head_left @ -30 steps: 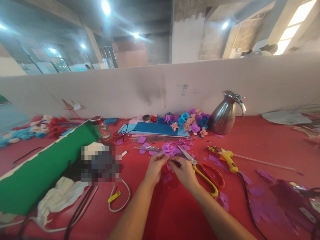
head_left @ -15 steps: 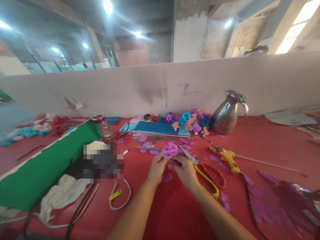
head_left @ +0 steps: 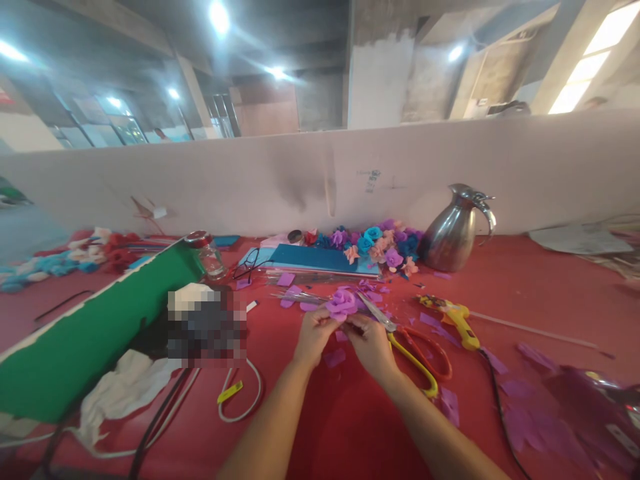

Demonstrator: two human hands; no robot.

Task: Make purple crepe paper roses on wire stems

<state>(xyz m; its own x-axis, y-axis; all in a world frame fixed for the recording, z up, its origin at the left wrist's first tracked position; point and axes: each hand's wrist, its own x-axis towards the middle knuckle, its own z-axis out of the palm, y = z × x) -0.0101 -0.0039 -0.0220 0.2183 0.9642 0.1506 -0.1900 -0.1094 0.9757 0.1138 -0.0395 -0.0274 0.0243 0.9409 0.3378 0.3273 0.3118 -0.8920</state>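
Observation:
A purple paper flower (head_left: 342,302) is held up over the red table in front of me. My left hand (head_left: 315,333) pinches it from the left, low on its petals. My right hand (head_left: 369,340) closes its fingertips at the flower's base from the other side; what exactly lies between those fingers is hidden. Just right of that hand lie scissors (head_left: 415,360) with one yellow and one red handle, blades pointing away. Purple paper pieces (head_left: 335,358) are scattered around and beneath both hands.
A yellow glue gun (head_left: 463,327) with a cord lies to the right. Behind stand a metal jug (head_left: 453,230) and a heap of paper flowers (head_left: 383,247). Leftward are a glass jar (head_left: 211,257), a green panel (head_left: 100,340), white tissue (head_left: 127,387) and cables (head_left: 240,419).
The flower and both hands have shifted very slightly. My grip on the flower looks the same, and the things on the table stay in place.

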